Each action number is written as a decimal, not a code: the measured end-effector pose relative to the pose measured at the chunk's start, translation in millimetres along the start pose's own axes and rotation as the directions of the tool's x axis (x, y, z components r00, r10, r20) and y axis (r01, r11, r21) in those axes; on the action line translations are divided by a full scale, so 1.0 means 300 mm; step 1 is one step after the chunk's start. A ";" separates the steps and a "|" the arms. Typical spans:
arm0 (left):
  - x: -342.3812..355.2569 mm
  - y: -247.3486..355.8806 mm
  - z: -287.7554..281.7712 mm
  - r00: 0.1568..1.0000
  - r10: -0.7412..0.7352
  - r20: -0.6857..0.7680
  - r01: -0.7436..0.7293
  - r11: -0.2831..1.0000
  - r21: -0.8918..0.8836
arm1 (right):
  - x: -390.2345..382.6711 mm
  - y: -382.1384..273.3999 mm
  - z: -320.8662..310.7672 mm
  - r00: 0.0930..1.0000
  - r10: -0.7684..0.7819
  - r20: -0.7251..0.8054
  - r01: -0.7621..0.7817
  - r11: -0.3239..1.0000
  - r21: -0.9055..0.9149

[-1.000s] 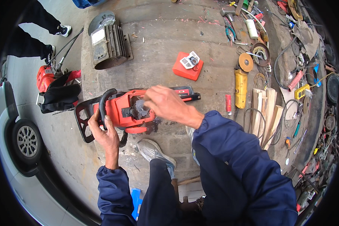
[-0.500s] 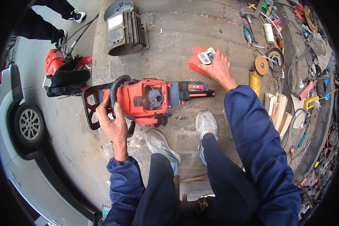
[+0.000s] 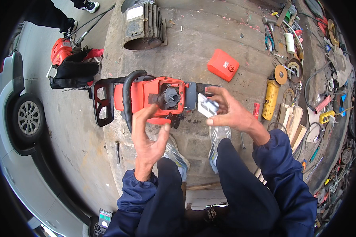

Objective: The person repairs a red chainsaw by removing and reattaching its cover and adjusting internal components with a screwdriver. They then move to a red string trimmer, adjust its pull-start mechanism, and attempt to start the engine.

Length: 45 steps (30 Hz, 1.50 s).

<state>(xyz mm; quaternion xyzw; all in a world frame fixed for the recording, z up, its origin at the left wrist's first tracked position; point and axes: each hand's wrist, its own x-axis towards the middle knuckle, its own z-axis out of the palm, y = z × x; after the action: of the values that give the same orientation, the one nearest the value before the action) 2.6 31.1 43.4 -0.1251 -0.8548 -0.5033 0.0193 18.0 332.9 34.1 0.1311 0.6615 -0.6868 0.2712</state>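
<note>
A red and black chainsaw (image 3: pixel 131 98) lies on the stained concrete, its top housing open around a grey round fitting (image 3: pixel 171 97). My left hand (image 3: pixel 148 140) is just below it, empty, fingers apart and curved upward. Right of the opening, my right hand (image 3: pixel 232 114) grips a small white and silver part (image 3: pixel 207 106), blurred by motion. A red rectangular plastic container (image 3: pixel 222 64) lies behind my right hand, with a cap on one corner.
A ribbed metal housing (image 3: pixel 141 29) sits behind. At right are a yellow angle grinder (image 3: pixel 271 98), wooden slats (image 3: pixel 292 122) and scattered tools. At left are a red-engined machine (image 3: pixel 61 51), a silver car (image 3: pixel 17 150) and another person's legs (image 3: pixel 47 17).
My right hand lifted the white part off the red container and brought it down beside the chainsaw's opening. My left hand released the front handle and moved right.
</note>
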 end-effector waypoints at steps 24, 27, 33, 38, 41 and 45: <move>-0.095 -0.063 0.117 0.768 -0.517 0.378 0.628 0.492 -0.603 | 0.041 0.136 0.129 0.890 0.249 0.381 -0.424 0.759 0.494; -0.096 -0.071 0.124 0.745 -0.594 0.303 0.642 0.515 -0.568 | 0.018 0.117 0.189 0.980 -0.080 -0.184 0.045 0.981 -0.189; -0.076 -0.068 0.144 0.750 -0.637 0.178 0.600 0.544 -0.586 | 0.039 0.099 0.276 0.754 -0.654 -0.060 0.368 0.497 -0.786; -0.046 -0.063 0.156 0.749 -0.653 0.111 0.580 0.564 -0.588 | 0.095 0.074 0.287 0.728 -0.683 -0.056 0.371 0.461 -0.806; -0.033 -0.070 0.163 0.760 -0.645 0.079 0.559 0.585 -0.588 | 0.125 0.060 0.272 0.732 -0.680 -0.043 0.392 0.472 -0.789; -0.026 -0.091 0.180 0.775 -0.632 0.027 0.518 0.610 -0.600 | 0.162 0.052 0.255 0.778 -0.628 -0.025 0.389 0.513 -0.765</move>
<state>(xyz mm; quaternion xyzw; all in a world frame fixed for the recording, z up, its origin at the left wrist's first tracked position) 8.9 63.5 -7.9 0.2052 -0.6488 -0.7256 -0.1023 0.5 248.6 2.0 -0.0873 0.9173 -0.3880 -0.0198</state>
